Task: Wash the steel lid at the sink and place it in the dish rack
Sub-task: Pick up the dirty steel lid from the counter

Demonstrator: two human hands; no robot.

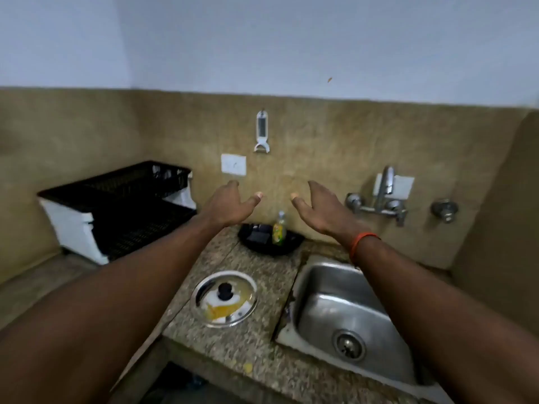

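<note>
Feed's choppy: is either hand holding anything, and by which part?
Nothing held: left hand and right hand hover open; the round steel lid lies untouched on the speckled stone counter.

Our left hand [230, 205] and right hand [320, 211] are showing us their backs, so most fingers are hiding behind them. The left arm [102, 301] is running off the picture at 7 o'clock, the right arm [437, 301] at 4 o'clock. The right arm is also covering the sink [319, 288] on its 3 o'clock side. At 9 o'clock the dish rack [122, 199] is looking too dark inside for us to tell what is in it. The label on the small bottle [279, 228] is looking too small for us to read.
</note>
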